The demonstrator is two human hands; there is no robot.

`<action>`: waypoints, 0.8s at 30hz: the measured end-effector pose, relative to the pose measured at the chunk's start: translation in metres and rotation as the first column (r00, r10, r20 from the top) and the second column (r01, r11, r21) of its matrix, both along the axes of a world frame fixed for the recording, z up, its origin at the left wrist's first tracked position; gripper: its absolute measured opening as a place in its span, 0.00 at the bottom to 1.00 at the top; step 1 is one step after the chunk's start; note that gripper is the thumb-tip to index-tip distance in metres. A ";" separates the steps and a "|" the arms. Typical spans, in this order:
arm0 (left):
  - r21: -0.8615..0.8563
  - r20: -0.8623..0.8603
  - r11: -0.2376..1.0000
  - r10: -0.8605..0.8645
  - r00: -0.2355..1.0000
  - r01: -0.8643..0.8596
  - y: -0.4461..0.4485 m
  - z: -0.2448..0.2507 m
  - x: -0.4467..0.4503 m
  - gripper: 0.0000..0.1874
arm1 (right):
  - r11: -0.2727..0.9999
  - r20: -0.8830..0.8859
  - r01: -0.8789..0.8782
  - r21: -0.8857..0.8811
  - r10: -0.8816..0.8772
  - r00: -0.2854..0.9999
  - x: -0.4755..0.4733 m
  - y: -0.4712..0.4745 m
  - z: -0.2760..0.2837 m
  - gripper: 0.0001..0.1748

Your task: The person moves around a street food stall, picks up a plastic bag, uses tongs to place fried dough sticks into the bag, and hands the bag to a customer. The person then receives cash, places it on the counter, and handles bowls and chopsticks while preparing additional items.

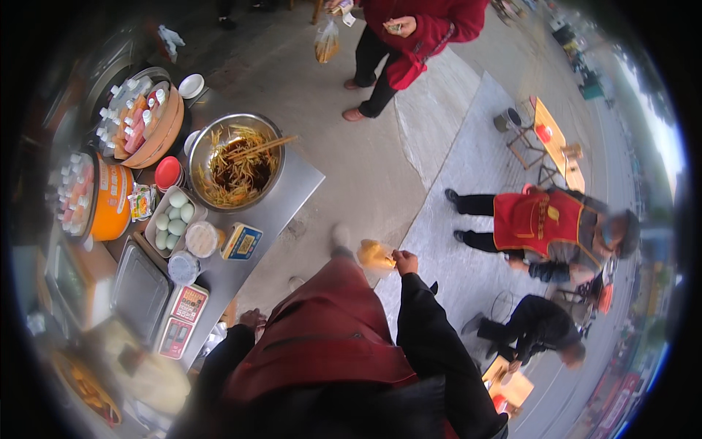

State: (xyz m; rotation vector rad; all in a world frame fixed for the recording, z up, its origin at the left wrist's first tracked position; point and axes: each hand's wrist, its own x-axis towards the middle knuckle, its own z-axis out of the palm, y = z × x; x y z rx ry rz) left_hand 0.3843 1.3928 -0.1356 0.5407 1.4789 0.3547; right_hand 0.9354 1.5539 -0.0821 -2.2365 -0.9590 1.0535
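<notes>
My right hand (406, 262) grips the top of a clear plastic bag (377, 255) with yellowish food inside, held out past my red apron (329, 324). At my other side, my left hand (252, 319) hangs by the front edge of the metal table (299, 173). Its fingers look slightly curled, and blur hides whether it holds anything. Nearest to it on the table lies a red-and-white scale or calculator with keys (184, 321). Behind that are two lidded plastic tubs (201, 239) and a small stand with a printed code (242, 241).
A steel bowl (236, 162) holds shredded vegetables in dark sauce, with chopsticks. Pale eggs (176, 219) fill a tray beside pots of spouted drink pouches (134, 118). A person in a red coat (422, 38), holding a food bag, stands ahead. An aproned person (537, 225) stands right, near folding tables (554, 142).
</notes>
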 end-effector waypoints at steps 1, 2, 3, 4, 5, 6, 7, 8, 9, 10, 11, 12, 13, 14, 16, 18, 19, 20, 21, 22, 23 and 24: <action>-0.098 0.004 0.992 0.079 0.997 -0.078 0.002 -0.003 0.000 0.12 | 1.000 0.014 -0.026 -0.002 0.026 1.000 -0.002 -0.009 0.011 0.20; -0.205 -0.007 0.965 0.163 0.987 -0.161 0.002 -0.004 0.000 0.13 | 0.999 -0.094 0.033 0.034 -0.030 0.995 -0.007 -0.017 0.019 0.20; -0.299 -0.025 0.922 0.248 0.968 -0.244 0.005 -0.004 0.002 0.15 | 0.993 -0.216 0.100 0.057 -0.085 0.973 -0.011 -0.025 0.027 0.19; -0.356 -0.010 0.889 0.306 0.952 -0.289 0.015 -0.002 0.009 0.16 | 0.987 -0.275 0.155 0.043 -0.138 0.952 -0.014 -0.030 0.035 0.17; -0.223 0.069 0.956 0.211 0.975 -0.191 0.021 0.005 0.021 0.15 | 0.979 -0.337 0.188 0.079 -0.151 0.929 -0.015 -0.033 0.041 0.16; -0.204 0.109 0.970 0.157 0.982 -0.133 0.032 0.015 0.034 0.14 | 0.972 -0.411 0.223 0.078 -0.173 0.895 -0.017 -0.035 0.048 0.15; -0.064 0.006 0.975 -0.214 0.977 0.214 0.052 0.031 0.046 0.14 | 0.963 -0.500 0.259 0.071 -0.190 0.845 -0.018 -0.037 0.053 0.14; 0.262 -0.295 0.781 -0.494 0.818 0.567 0.079 0.048 0.071 0.14 | 0.953 -0.582 0.299 0.037 -0.223 0.782 -0.019 -0.037 0.058 0.13; 0.431 -0.253 0.725 -0.474 0.843 0.537 0.108 0.070 0.095 0.13 | 0.954 -0.587 0.294 0.058 -0.205 0.783 -0.018 -0.037 0.063 0.13; 0.359 -0.021 0.867 -0.362 0.932 0.345 0.147 0.092 0.129 0.17 | 0.947 -0.618 0.316 0.054 -0.217 0.756 -0.017 -0.036 0.067 0.13; 0.407 0.328 0.912 -0.191 0.925 0.044 0.180 0.118 0.159 0.23 | 0.940 -0.646 0.340 0.027 -0.243 0.723 -0.015 -0.036 0.071 0.13; 0.531 0.515 0.842 -0.232 0.825 -0.095 0.221 0.145 0.185 0.22 | 0.942 -0.643 0.332 0.035 -0.234 0.730 -0.012 -0.039 0.074 0.14; 0.535 0.547 0.827 -0.183 0.817 -0.173 0.259 0.172 0.207 0.27 | 0.948 -0.630 0.314 0.045 -0.217 0.746 -0.010 -0.041 0.076 0.15; 0.554 0.605 0.799 -0.192 0.773 -0.235 0.299 0.199 0.223 0.33 | 0.953 -0.618 0.296 0.059 -0.198 0.761 -0.005 -0.046 0.079 0.15; 0.527 0.718 0.774 -0.184 0.671 -0.352 0.375 0.247 0.245 0.45 | 0.957 -0.582 0.272 0.097 -0.168 0.796 0.004 -0.057 0.081 0.16; 0.351 0.825 0.815 -0.036 0.564 -0.461 0.440 0.283 0.260 0.50 | 0.945 -0.631 0.308 0.107 -0.174 0.756 0.015 -0.070 0.081 0.18; 0.215 0.845 0.807 0.129 0.519 -0.551 0.469 0.295 0.266 0.50 | 0.946 -0.627 0.314 0.086 -0.194 0.755 0.022 -0.074 0.080 0.18; 0.144 0.830 0.769 0.249 0.499 -0.623 0.492 0.302 0.271 0.49 | 0.939 -0.635 0.335 0.070 -0.217 0.741 0.028 -0.078 0.078 0.16; 0.118 0.858 0.757 0.248 0.450 -0.643 0.512 0.307 0.275 0.49 | 0.935 -0.651 0.351 0.053 -0.234 0.722 0.035 -0.080 0.075 0.14; 0.083 0.869 0.749 0.268 0.415 -0.657 0.528 0.308 0.279 0.49 | 0.928 -0.664 0.372 0.028 -0.261 0.701 0.044 -0.080 0.073 0.13; 0.036 0.867 0.735 0.313 0.387 -0.677 0.541 0.308 0.282 0.49 | 0.920 -0.685 0.392 0.008 -0.281 0.673 0.051 -0.080 0.070 0.13; 0.002 0.892 0.728 0.309 0.331 -0.685 0.552 0.307 0.285 0.46 | 0.910 -0.710 0.414 -0.017 -0.302 0.636 0.058 -0.078 0.067 0.13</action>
